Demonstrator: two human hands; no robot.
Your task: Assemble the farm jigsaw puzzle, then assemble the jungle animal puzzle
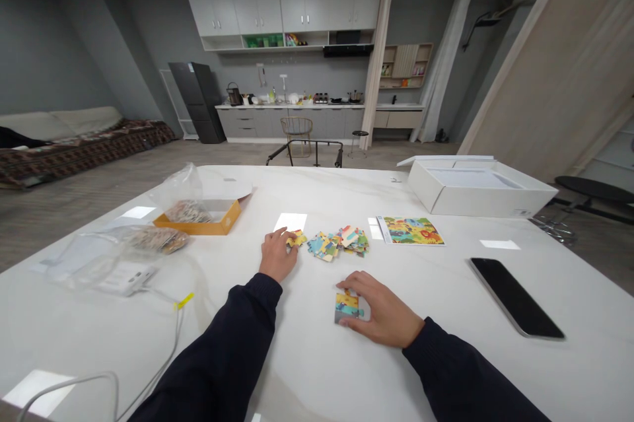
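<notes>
My right hand [381, 311] pinches a jigsaw puzzle piece [346, 308] with a yellow, blue and grey print, low over the white table or resting on it. Farther forward, my left hand [278, 255] has its fingers closed on a yellow puzzle piece [298, 237], partly covered by the fingertips. Just right of that hand lies a loose heap of puzzle pieces [324, 246], and a second pile [354, 240] adjoins it. A colourful picture card [412, 230] lies flat beyond my right hand.
On the left, an orange box [225, 218] and clear plastic bags hold more pieces [157, 239]. A white device [126, 278] with a cable is near them. A black phone [515, 296] lies at right, below an open white box [488, 185].
</notes>
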